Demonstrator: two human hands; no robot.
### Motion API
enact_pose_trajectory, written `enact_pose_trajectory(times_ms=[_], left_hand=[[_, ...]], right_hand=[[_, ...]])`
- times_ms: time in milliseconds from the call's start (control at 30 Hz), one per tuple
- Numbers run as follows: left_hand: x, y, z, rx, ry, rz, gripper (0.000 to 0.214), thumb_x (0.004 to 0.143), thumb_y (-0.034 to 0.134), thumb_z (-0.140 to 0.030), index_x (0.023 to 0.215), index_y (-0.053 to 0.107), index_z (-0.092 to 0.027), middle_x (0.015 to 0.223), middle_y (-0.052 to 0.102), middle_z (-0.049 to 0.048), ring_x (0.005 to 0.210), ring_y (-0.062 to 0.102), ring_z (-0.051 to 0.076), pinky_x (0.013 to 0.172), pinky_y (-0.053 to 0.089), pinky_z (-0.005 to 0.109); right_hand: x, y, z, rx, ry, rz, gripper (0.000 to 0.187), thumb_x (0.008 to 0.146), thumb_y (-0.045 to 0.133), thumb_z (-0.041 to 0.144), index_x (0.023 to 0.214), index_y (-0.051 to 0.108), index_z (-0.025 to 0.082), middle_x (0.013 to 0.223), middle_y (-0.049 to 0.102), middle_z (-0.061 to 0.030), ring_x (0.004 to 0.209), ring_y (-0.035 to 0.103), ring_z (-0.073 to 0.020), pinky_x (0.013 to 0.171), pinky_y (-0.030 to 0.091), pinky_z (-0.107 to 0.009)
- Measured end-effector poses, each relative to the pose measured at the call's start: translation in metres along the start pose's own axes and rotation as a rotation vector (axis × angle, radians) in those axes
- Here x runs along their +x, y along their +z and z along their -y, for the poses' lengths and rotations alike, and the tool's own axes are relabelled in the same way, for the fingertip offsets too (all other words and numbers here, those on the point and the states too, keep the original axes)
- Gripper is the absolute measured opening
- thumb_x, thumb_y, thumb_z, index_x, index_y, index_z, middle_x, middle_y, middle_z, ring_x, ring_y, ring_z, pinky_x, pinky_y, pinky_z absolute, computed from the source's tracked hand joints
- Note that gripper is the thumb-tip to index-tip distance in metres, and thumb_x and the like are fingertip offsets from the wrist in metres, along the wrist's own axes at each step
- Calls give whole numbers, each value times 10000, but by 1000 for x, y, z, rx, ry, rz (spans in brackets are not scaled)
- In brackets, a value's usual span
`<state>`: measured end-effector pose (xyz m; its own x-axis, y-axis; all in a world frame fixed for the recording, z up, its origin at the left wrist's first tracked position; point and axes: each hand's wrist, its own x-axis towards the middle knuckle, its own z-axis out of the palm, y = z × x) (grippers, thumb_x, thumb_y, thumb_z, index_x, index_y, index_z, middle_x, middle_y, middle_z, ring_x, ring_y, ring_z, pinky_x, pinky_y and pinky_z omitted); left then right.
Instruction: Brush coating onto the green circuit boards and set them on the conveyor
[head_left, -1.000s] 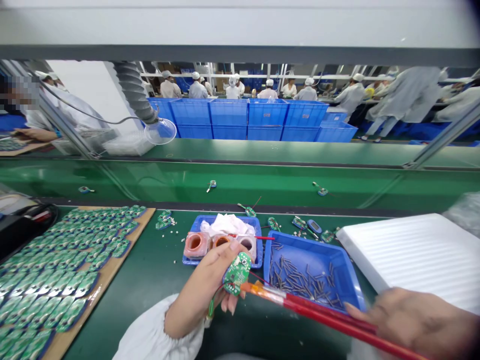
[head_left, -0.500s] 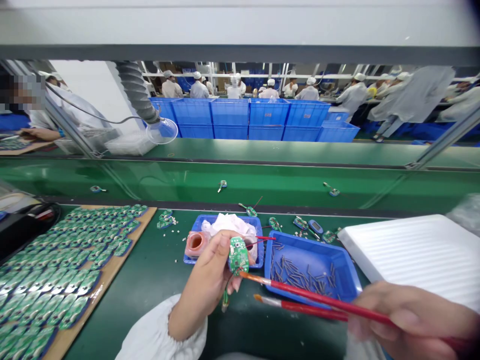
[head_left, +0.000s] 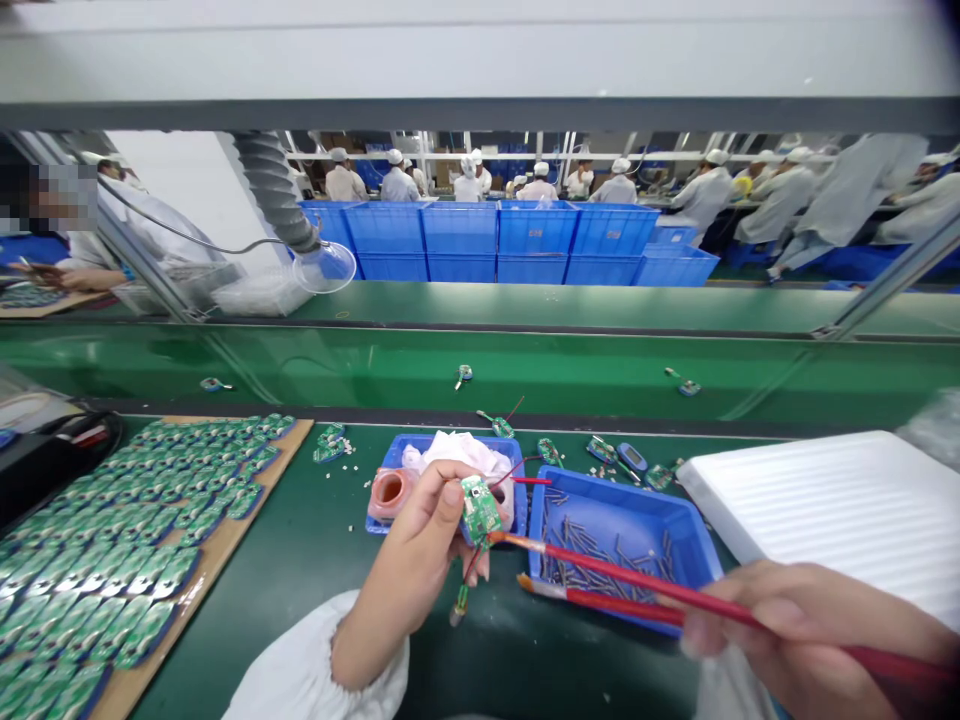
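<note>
My left hand (head_left: pixel 420 560) is closed on a small green circuit board (head_left: pixel 480 508) with thin red wires trailing from it, held upright above the green bench. My right hand (head_left: pixel 802 635) at the lower right grips two red-handled brushes (head_left: pixel 637 590). The upper brush's tip touches the lower edge of the board. The lower brush's tip hangs free just below it. Behind the board sits a small blue tray (head_left: pixel 386 520) with pinkish pots and a white cloth.
A blue bin (head_left: pixel 701 560) with several metal pins lies right of the board. A wooden panel (head_left: pixel 217 545) covered with green boards fills the left. White foam sheet (head_left: pixel 832 510) at right. A green conveyor (head_left: pixel 525 370) carries loose boards; other workers stand beyond blue crates (head_left: pixel 499 240).
My left hand raised the board and turned it upright. The two brushes spread apart, and the upper tip came onto the board's lower edge. Boards on the conveyor drifted right.
</note>
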<state>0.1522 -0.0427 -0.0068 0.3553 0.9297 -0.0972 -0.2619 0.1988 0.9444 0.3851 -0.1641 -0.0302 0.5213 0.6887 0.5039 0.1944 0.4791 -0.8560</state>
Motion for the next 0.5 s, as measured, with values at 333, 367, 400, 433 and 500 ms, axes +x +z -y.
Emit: enact_pose_trajectory(times_ms=[333, 367, 400, 433, 500], left_hand=[[115, -36, -67, 395, -100, -76, 109, 980, 491, -230, 948, 561, -153, 764, 699, 45, 605, 711, 131, 583, 560, 215], [138, -40, -68, 429, -86, -85, 118, 987, 472, -215, 934, 554, -149, 766, 686, 42, 622, 713, 132, 601, 563, 223], [160, -42, -67, 466, -68, -89, 133, 994, 462, -220, 939, 556, -144, 774, 675, 37, 642, 712, 134, 615, 566, 235], [183, -45, -65, 507, -46, -85, 144, 996, 468, -241, 971, 568, -141, 808, 671, 35, 674, 708, 138, 632, 571, 251], [225, -50, -58, 613, -4, -62, 212, 979, 525, -308, 1083, 596, -138, 956, 677, 53, 775, 690, 160, 675, 584, 314]], right_hand=[[28, -11, -4, 34, -111, 200, 135, 1026, 659, 290, 985, 680, 163, 768, 622, -85, 657, 658, -227, 581, 600, -252], [30, -15, -7, 34, -121, 243, 98, 1048, 616, 250, 1010, 668, 176, 785, 624, -78, 671, 661, -215, 603, 600, -239], [31, -18, -10, 37, -130, 267, 90, 1063, 581, 226, 1032, 656, 188, 795, 623, -70, 683, 664, -207, 621, 602, -232], [32, -19, -13, 48, -137, 281, 91, 1071, 559, 211, 1055, 646, 197, 802, 620, -65, 692, 666, -204, 636, 605, -235], [34, -17, -17, 89, -143, 290, 94, 1070, 554, 205, 1069, 647, 198, 805, 616, -64, 693, 668, -210, 646, 611, -254]])
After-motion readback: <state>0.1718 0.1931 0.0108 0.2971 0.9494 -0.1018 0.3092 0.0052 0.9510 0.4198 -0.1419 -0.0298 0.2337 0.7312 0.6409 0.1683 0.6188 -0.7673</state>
